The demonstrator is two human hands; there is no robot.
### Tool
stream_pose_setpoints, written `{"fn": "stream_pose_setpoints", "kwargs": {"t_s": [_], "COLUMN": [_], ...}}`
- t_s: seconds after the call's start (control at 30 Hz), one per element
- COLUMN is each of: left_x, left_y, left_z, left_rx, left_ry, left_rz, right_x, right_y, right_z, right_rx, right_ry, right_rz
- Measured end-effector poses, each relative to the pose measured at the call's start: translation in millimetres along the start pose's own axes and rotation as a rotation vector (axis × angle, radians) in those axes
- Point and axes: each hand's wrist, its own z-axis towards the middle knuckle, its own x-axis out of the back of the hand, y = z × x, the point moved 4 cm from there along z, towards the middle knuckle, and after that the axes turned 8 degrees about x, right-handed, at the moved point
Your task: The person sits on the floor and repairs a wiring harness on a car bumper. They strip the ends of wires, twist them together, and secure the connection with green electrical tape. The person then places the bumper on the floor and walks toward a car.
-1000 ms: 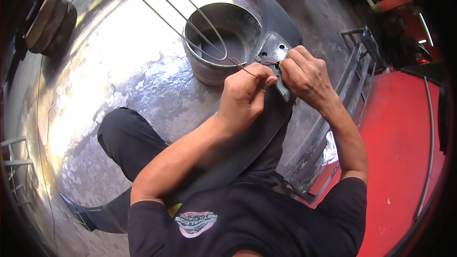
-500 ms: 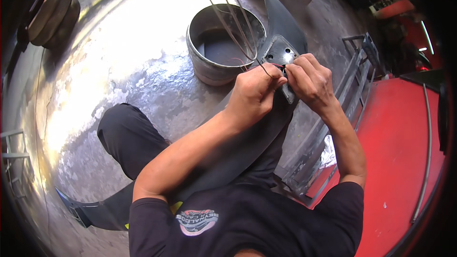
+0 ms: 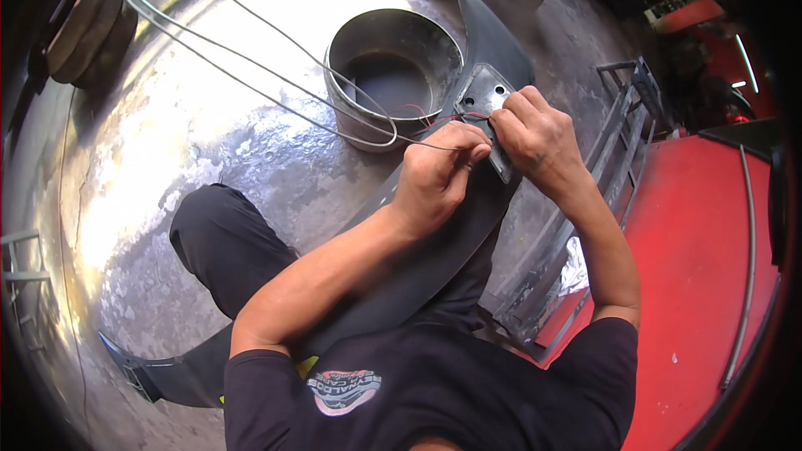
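Both hands [image 3: 493, 150] pinch thin wire [image 3: 251, 67] above stained concrete floor [image 3: 192, 159] beside red platform [image 3: 693, 259].

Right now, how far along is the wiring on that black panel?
Partly done: thin red wires already run to the grey plate on the black panel. In hand: left hand pinches the long grey wire, right hand steadies the plate. Left: that wire's big loop lies loose across the floor.

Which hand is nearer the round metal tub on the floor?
Left. The left hand sits just below the round metal tub; the right hand is farther right.
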Motion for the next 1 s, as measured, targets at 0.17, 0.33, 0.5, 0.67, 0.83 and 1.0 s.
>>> {"fn": "stream_pose_setpoints", "kwargs": {"t_s": [0.17, 0.33, 0.5, 0.67, 0.83, 1.0], "left_x": [0, 0, -2, -5, -7, -5], "left_y": [-4, -7, -5, -2, -1, -3], "left_z": [2, -2, -2, -6, -8, -7], "left_rx": [-0.026, -0.005, -0.053, -0.050, -0.064, -0.053], "left_ry": [-0.021, -0.020, -0.045, -0.065, -0.055, -0.007], "left_rz": [0.007, 0.020, 0.091, 0.151, 0.123, 0.075], "right_x": [-5, -3, 2, 3, 7, 14], "right_y": [3, 1, -1, -6, -11, -6], "right_z": [-2, -5, -4, -11, -15, -22], "right_rx": [0.092, 0.103, 0.190, 0.221, 0.258, 0.193], "right_ry": [0.076, 0.125, 0.134, 0.137, 0.141, 0.178], "right_rz": [-0.006, 0.010, -0.002, 0.050, 0.074, 0.088]}}
